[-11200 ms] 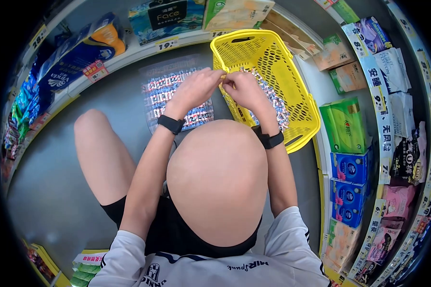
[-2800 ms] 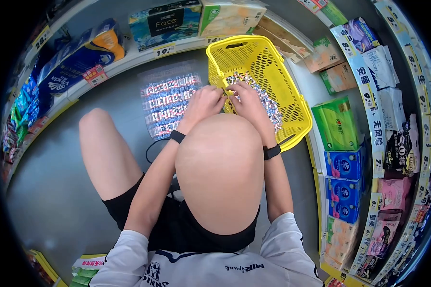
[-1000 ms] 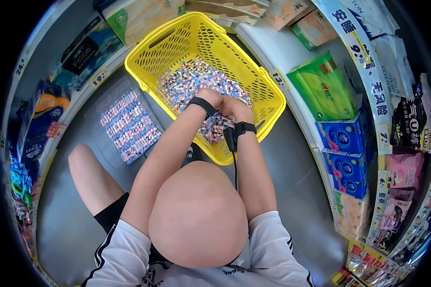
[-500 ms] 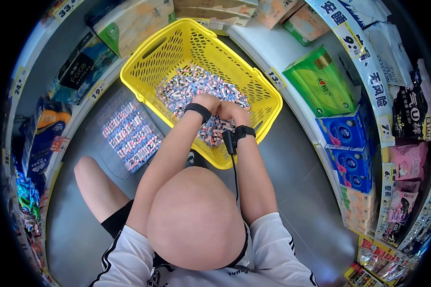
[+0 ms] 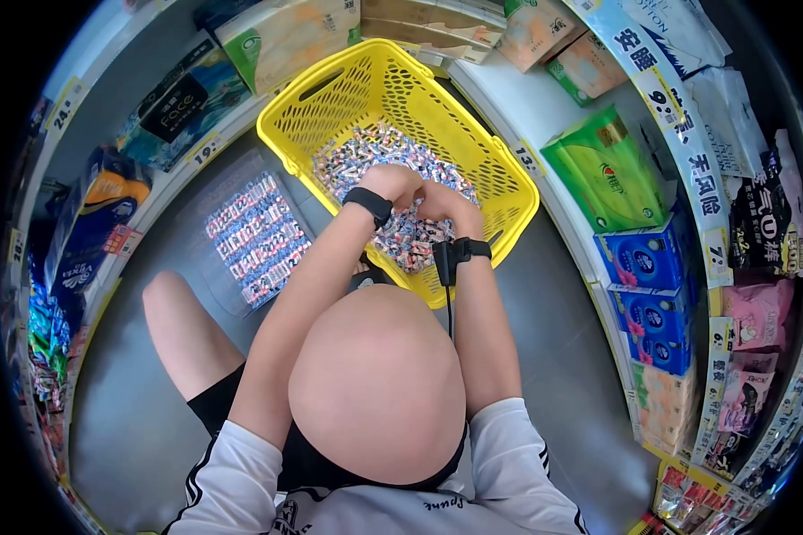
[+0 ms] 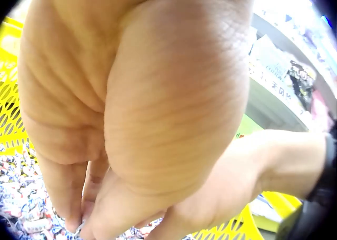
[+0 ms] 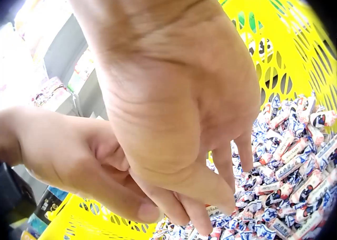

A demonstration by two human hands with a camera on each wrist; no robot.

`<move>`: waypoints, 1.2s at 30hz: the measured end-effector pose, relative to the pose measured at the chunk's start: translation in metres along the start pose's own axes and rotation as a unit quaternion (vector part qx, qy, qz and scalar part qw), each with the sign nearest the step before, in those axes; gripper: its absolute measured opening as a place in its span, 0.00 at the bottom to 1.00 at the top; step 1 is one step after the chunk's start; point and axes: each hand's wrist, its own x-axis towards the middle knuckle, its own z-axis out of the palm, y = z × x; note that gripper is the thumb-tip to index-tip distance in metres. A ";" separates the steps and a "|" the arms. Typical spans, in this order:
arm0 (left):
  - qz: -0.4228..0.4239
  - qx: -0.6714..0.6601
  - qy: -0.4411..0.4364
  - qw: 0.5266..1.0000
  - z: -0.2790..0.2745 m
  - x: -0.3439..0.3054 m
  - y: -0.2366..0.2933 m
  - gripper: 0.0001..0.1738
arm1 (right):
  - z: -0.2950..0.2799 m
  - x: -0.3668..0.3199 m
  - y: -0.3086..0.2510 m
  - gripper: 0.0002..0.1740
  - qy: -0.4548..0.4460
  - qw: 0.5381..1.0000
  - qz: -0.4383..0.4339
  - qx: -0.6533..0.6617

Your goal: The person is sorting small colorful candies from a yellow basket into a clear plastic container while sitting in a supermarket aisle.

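Shoulders in a white shirt (image 5: 232, 473) with dark stripes fill the bottom of the head view. Black shorts (image 5: 219, 397) and one bare knee (image 5: 165, 294) show beside them above the grey floor (image 5: 125, 383). Both forearms reach forward, each with a black wrist strap (image 5: 368, 205), and a dark cable (image 5: 447, 303) hangs from the right one.

The left hand (image 5: 394, 183) and the right hand (image 5: 444, 203) meet, touching each other, low inside a yellow basket (image 5: 498, 165). From the wrist cameras, the fingers (image 7: 239, 155) of the right hand point down, fairly straight, toward the wrapped sweets (image 5: 366, 150). The left hand's fingers lie against them from the side. The spot where the fingertips come together is hidden, so I cannot tell whether either hand pinches a sweet or lies loose.

The sweets, in white, blue and red wrappers, lie in a heap over the basket's bottom, right under both hands. The basket stands on the floor against the foot of a shelf (image 5: 531, 107). To its left a clear bag (image 5: 257, 236) with rows of the same sweets lies flat on the floor. Farther out, a green pack (image 5: 607, 169) and blue packs (image 5: 656, 285) stand on the shelf at the right. Tissue packs (image 5: 183, 94) with price tags (image 5: 207, 152) line the shelf at the left.
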 end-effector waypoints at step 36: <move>0.148 -0.270 0.476 0.823 0.030 -0.199 -0.088 0.17 | 0.030 -0.038 -0.163 0.13 0.106 0.956 -0.263 0.080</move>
